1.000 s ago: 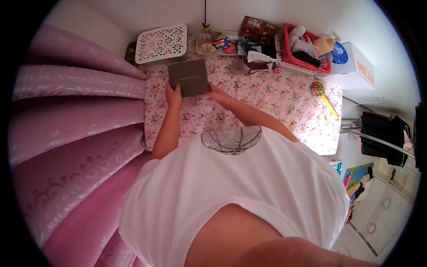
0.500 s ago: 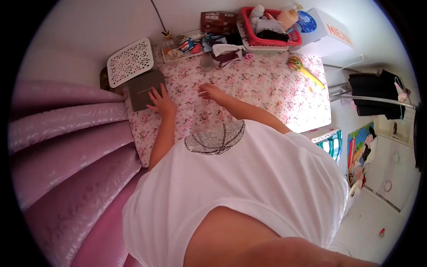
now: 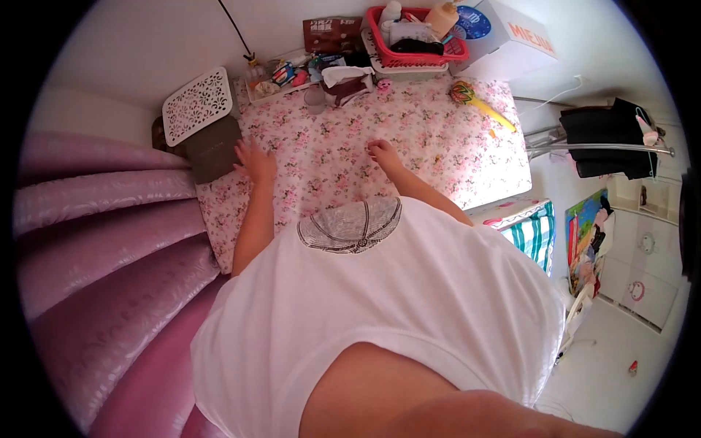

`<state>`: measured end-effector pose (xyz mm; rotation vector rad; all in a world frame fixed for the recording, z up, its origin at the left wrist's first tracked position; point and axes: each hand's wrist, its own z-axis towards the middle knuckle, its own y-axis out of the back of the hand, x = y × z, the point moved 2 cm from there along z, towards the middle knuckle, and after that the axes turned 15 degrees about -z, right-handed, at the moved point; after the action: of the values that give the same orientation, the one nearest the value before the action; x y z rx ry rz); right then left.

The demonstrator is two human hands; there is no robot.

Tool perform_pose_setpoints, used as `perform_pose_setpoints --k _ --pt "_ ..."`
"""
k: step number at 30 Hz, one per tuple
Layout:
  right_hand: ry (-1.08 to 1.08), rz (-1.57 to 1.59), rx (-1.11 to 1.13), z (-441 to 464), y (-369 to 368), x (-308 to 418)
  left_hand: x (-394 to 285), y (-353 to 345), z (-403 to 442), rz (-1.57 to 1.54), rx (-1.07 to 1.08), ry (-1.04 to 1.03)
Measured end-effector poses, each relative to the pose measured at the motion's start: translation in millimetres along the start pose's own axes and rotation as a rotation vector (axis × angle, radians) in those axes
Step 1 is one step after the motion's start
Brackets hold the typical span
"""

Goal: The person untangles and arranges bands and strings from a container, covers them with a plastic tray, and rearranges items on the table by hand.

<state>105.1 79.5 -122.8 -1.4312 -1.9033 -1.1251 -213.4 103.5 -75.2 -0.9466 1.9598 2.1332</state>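
Observation:
My left hand [image 3: 256, 162] is spread low over the floral tablecloth [image 3: 328, 157], its fingertips at the right edge of a flat dark grey box or folder [image 3: 210, 150]. Whether they touch it I cannot tell. My right hand [image 3: 385, 155] is over the middle of the cloth, fingers curled in and close together. Anything inside them is too small or hidden to make out. Behind the hands stand a clear cup [image 3: 315, 101] and a maroon tissue pack [image 3: 347, 90] with a white tissue sticking out.
A white openwork panel [image 3: 197, 106] leans at the back left. Along the wall are a tray of small items [image 3: 285, 77], a red basket [image 3: 420, 58] and a white carton [image 3: 504, 40]. A yellow-handled toy [image 3: 491, 114] lies at right. Purple curtain-like folds [image 3: 109, 226] line the left.
My right hand has moved to the right across the cloth and its fingers have curled more. My left hand has slid slightly right, off the dark box. The view has shifted a little.

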Motion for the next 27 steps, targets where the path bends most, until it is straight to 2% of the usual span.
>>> perform_pose_setpoints --k 2,4,10,13,15,18,21,24,27 --pt "0.063 -0.066 -0.096 6 14 -8 -8 -18 -18 -0.048 -0.013 -0.106" --pt "0.186 -0.182 -0.188 33 31 -46 -17 -28 -36 -0.106 0.002 -0.163" --pt "0.089 -0.131 -0.338 15 90 -33 -44 -53 -60 -0.327 0.083 -0.2" --pt "0.188 -0.374 -0.506 32 128 -48 -68 -62 -67 -0.454 0.048 -0.216" --pt "0.048 -0.457 -0.599 26 154 -37 -90 -63 -71 -0.522 0.013 -0.219" --pt "0.084 -0.585 -0.697 39 197 -36 -116 -76 -69 -0.512 -0.002 -0.219" --pt "0.257 -0.732 -0.825 61 234 -40 -143 -94 -75 -0.593 -0.001 -0.232" --pt "0.471 -0.909 -0.782 71 261 -20 -173 -104 -80 -0.624 0.008 -0.272" --pt "0.514 -0.926 -0.679 97 280 -12 -198 -109 -83 -0.711 0.078 -0.273"
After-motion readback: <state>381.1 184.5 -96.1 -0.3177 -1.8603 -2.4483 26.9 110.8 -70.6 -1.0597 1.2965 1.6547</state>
